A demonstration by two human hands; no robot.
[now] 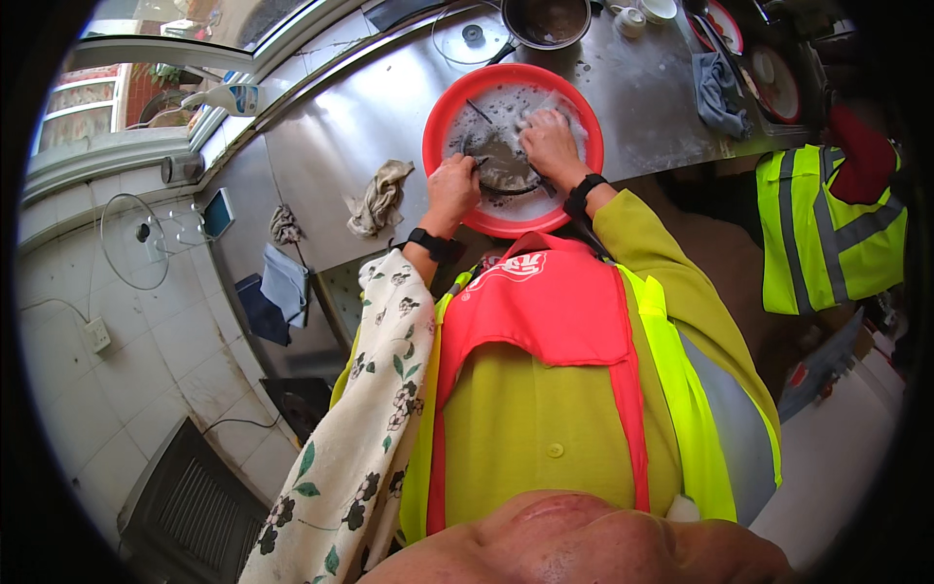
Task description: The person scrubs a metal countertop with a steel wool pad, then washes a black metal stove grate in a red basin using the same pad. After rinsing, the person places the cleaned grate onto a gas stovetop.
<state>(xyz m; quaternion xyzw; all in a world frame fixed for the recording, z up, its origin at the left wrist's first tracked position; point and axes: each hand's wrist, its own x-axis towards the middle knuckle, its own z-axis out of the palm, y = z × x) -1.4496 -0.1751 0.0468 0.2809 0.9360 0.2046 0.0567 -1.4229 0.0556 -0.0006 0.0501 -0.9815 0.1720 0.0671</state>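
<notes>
In front of me a red plastic basin (433, 124) stands on the steel counter, filled with sudsy grey water. A round dark-rimmed piece of cookware (505, 191) sits partly sunk in it; suds hide its exact kind. My left hand (454, 188) pinches a dark part at its left edge, fingers bent. My right hand (549, 142) is over the right side of the basin with its fingertips in white foam. Whether it holds a scrubber there is hidden. A thin dark stick-like piece (479, 111) pokes out of the suds at the upper left.
A crumpled beige rag (381, 198) lies left of the basin. Beyond it are a glass lid (473, 33) and a dark pot (546, 45). A blue-grey cloth (716, 91) lies at the right. Someone in a reflective vest (832, 226) stands close on my right.
</notes>
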